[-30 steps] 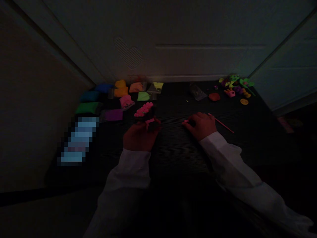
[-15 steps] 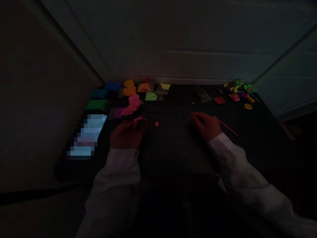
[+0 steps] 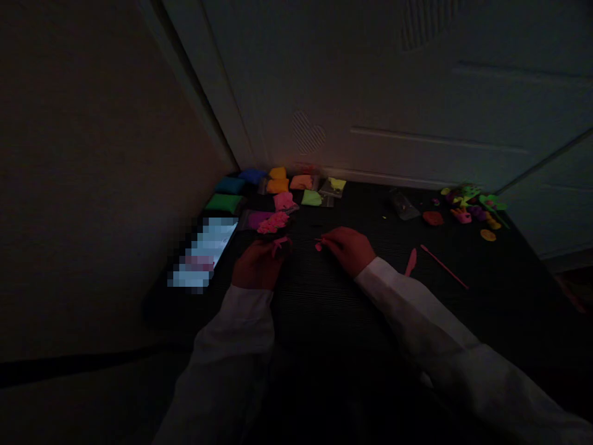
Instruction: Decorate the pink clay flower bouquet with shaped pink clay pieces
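Observation:
My left hand (image 3: 256,264) is closed, its fingertips pinching a small strip-like pink clay piece (image 3: 279,243) above the dark table. Just beyond it lies a bumpy pink clay cluster (image 3: 273,222). My right hand (image 3: 348,250) is also closed, with a thin pointed stick (image 3: 317,240) between thumb and finger. The stick's tip reaches toward the left hand. Right by those fingertips is a small pink clay lump (image 3: 318,247); in the dim light I cannot tell whether they touch it. A pink clay knife (image 3: 411,262) lies beside my right sleeve, partly hidden by it.
A lit phone (image 3: 204,250) lies on the left. Coloured clay packets (image 3: 223,203) line the table's back left. A thin pink rod (image 3: 445,267) rests on the right, with finished clay figures (image 3: 463,213) behind it. A pale panelled surface (image 3: 370,111) stands behind the table.
My right hand has moved left to the small pink lump, uncovering the pink knife and rod. The left hand still holds its pink piece. The view has turned, shifting the scene right and down.

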{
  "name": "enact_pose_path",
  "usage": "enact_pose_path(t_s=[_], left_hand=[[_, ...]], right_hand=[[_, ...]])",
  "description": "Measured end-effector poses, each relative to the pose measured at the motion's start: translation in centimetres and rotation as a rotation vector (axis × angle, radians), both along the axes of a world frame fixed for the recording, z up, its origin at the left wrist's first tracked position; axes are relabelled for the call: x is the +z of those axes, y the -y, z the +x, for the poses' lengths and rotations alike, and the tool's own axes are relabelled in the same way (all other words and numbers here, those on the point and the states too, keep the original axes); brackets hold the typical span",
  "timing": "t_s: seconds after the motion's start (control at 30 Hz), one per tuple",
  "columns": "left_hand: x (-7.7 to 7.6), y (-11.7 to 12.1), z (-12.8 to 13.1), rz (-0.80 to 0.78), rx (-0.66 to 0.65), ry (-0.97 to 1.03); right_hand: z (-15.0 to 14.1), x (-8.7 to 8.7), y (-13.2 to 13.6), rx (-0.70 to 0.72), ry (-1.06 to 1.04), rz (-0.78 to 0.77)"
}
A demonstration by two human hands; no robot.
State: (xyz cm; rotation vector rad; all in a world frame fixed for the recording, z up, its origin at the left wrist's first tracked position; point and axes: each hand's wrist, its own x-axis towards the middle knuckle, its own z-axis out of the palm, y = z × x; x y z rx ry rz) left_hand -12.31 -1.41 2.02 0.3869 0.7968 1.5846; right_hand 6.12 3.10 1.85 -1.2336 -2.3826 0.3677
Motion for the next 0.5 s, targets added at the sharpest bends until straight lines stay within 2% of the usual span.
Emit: enact_pose_path(t_s=[0.23,0.4,0.5], left_hand=[[0.4,0.2,0.2,0.013,-0.001,0.003],[0.1,0.1,0.1,0.012,-0.003,0.01],[0.0,0.1,0.1,-0.002,0.014,0.002]], right_hand=[[-1.4,-1.2,0.3,0.045,0.164,0.014],[-1.4,-0.8,0.3,0.007,0.179,-0.001],[-0.4,-0.2,0.2,-0.059,0.148,-0.009]])
